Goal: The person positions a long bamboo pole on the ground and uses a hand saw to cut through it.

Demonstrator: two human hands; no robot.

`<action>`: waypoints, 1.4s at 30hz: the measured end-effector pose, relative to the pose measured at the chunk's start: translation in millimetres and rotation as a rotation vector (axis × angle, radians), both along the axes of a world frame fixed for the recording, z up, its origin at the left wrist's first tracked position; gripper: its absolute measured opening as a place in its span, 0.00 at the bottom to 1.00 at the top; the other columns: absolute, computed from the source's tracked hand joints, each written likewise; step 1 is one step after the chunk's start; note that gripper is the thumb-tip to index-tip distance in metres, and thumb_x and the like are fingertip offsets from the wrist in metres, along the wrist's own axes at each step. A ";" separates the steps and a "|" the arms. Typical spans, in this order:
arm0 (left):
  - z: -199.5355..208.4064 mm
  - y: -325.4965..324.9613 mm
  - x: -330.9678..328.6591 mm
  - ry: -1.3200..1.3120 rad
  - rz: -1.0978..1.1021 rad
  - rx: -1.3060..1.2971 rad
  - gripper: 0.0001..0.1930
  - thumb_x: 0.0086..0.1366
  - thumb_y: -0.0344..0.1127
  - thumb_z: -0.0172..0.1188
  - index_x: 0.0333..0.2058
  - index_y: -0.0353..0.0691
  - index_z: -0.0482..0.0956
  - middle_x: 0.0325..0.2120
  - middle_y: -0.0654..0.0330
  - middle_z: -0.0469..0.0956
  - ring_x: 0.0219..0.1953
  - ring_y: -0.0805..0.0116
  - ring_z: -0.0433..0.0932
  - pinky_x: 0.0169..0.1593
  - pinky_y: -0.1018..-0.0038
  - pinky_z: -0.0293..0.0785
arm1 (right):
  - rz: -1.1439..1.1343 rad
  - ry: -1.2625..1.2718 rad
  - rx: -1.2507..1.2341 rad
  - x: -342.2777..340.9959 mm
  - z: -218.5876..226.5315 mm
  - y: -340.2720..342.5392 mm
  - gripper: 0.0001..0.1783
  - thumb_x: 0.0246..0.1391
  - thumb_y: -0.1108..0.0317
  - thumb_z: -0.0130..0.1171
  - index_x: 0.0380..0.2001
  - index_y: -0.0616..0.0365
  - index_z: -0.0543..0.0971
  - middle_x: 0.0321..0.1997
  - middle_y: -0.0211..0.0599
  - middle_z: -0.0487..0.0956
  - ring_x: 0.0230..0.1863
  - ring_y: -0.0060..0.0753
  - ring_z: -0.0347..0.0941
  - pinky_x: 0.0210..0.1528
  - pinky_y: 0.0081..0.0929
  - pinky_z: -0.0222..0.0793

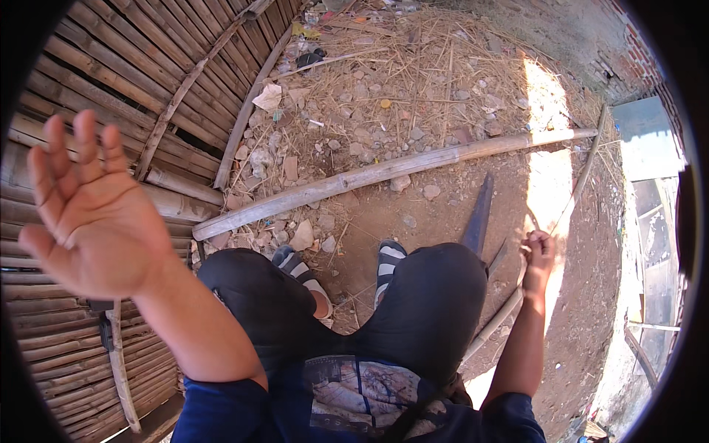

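Stony dirt ground (443, 214) beside bamboo wall (148, 66); pole (384, 171) across.

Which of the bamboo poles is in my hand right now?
The thin bamboo pole gripped by your right hand; the thick bamboo pole lies untouched on the ground.

litter only, judged from the long bamboo pole (391, 171) lying across the dirt: a crumpled pale wrapper (269, 97) sits above its left end beside the bamboo wall, and a small yellow wrapper scrap (303, 31) lies farther up. no labels, signs or screens show.
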State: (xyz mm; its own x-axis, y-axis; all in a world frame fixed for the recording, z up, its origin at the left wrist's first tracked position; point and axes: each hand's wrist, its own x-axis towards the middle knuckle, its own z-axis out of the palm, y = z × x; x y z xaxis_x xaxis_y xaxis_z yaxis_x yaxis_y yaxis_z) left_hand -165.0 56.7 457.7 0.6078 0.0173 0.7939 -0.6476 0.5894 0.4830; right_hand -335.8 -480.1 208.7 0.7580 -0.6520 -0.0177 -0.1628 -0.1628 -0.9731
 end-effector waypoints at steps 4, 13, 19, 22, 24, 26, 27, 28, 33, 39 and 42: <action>-284.3 -145.9 25.3 0.947 0.405 0.731 0.18 0.73 0.37 0.63 0.56 0.33 0.77 0.50 0.57 0.81 0.40 0.73 0.81 0.41 0.76 0.75 | 0.279 0.810 -0.332 -115.5 -237.7 -0.8 0.13 0.67 0.63 0.58 0.50 0.56 0.77 0.46 0.40 0.80 0.47 0.35 0.76 0.55 0.37 0.71; -448.7 -161.7 -56.0 0.898 -0.015 1.524 0.20 0.68 0.47 0.64 0.53 0.42 0.84 0.47 0.49 0.85 0.45 0.53 0.86 0.51 0.62 0.80 | 0.217 1.093 -0.517 -139.6 -307.3 35.0 0.16 0.64 0.61 0.60 0.51 0.55 0.76 0.47 0.40 0.79 0.49 0.38 0.75 0.56 0.39 0.70; -453.7 -151.5 -48.4 1.004 -0.054 1.557 0.19 0.68 0.49 0.64 0.49 0.42 0.86 0.46 0.50 0.86 0.48 0.49 0.85 0.53 0.60 0.80 | 0.159 1.099 -0.593 -138.3 -306.2 30.5 0.18 0.63 0.60 0.62 0.52 0.55 0.76 0.48 0.41 0.79 0.50 0.40 0.75 0.56 0.41 0.70; -451.0 -150.2 -42.6 0.969 0.027 1.593 0.19 0.67 0.49 0.64 0.49 0.42 0.86 0.45 0.50 0.86 0.48 0.47 0.85 0.53 0.59 0.80 | 0.143 1.097 -0.616 -138.2 -304.7 29.1 0.19 0.62 0.59 0.63 0.53 0.55 0.75 0.49 0.41 0.79 0.51 0.41 0.75 0.56 0.42 0.70; -445.7 -150.3 -28.0 0.937 0.097 1.629 0.19 0.66 0.48 0.65 0.48 0.41 0.86 0.45 0.49 0.86 0.48 0.47 0.84 0.53 0.58 0.80 | 0.137 1.096 -0.633 -138.4 -302.7 29.7 0.20 0.61 0.58 0.63 0.53 0.54 0.75 0.49 0.41 0.78 0.51 0.42 0.75 0.57 0.42 0.70; -438.2 -144.4 -1.8 0.924 0.168 1.663 0.19 0.66 0.46 0.65 0.48 0.40 0.85 0.45 0.49 0.85 0.49 0.47 0.84 0.52 0.58 0.80 | 0.134 1.093 -0.647 -139.8 -302.5 30.1 0.21 0.61 0.58 0.63 0.53 0.54 0.75 0.50 0.41 0.78 0.52 0.42 0.74 0.57 0.43 0.70; -436.8 -136.3 8.9 0.877 0.221 1.708 0.19 0.66 0.46 0.65 0.49 0.40 0.84 0.47 0.48 0.84 0.49 0.47 0.83 0.52 0.57 0.79 | 0.135 1.091 -0.653 -139.7 -301.9 32.0 0.21 0.61 0.58 0.64 0.53 0.54 0.75 0.50 0.42 0.78 0.52 0.43 0.74 0.57 0.43 0.70; -437.9 -133.0 20.5 0.825 0.268 1.752 0.20 0.66 0.46 0.65 0.50 0.40 0.83 0.48 0.47 0.83 0.50 0.46 0.83 0.53 0.56 0.79 | 0.133 1.087 -0.656 -139.9 -302.2 32.2 0.22 0.60 0.57 0.64 0.53 0.54 0.75 0.50 0.42 0.78 0.52 0.43 0.74 0.57 0.43 0.70; -426.6 -114.2 63.3 0.686 0.500 2.004 0.26 0.63 0.44 0.67 0.57 0.41 0.75 0.59 0.50 0.73 0.60 0.47 0.74 0.62 0.55 0.71 | 0.108 1.100 -0.682 -144.2 -300.6 29.3 0.24 0.59 0.56 0.65 0.54 0.54 0.74 0.51 0.42 0.78 0.53 0.45 0.74 0.57 0.44 0.69; -439.4 -92.6 103.6 0.529 0.735 2.170 0.40 0.63 0.44 0.70 0.70 0.46 0.61 0.68 0.56 0.63 0.69 0.52 0.62 0.68 0.52 0.60 | 0.098 1.108 -0.698 -145.1 -300.1 25.8 0.26 0.57 0.55 0.66 0.55 0.53 0.74 0.52 0.42 0.77 0.55 0.47 0.73 0.58 0.46 0.69; -453.1 -83.3 117.6 0.520 0.652 2.263 0.41 0.63 0.45 0.70 0.71 0.47 0.60 0.67 0.56 0.66 0.70 0.52 0.63 0.68 0.50 0.60 | 0.097 1.119 -0.709 -148.3 -299.7 26.4 0.27 0.56 0.54 0.67 0.56 0.53 0.73 0.53 0.43 0.77 0.55 0.48 0.73 0.58 0.47 0.69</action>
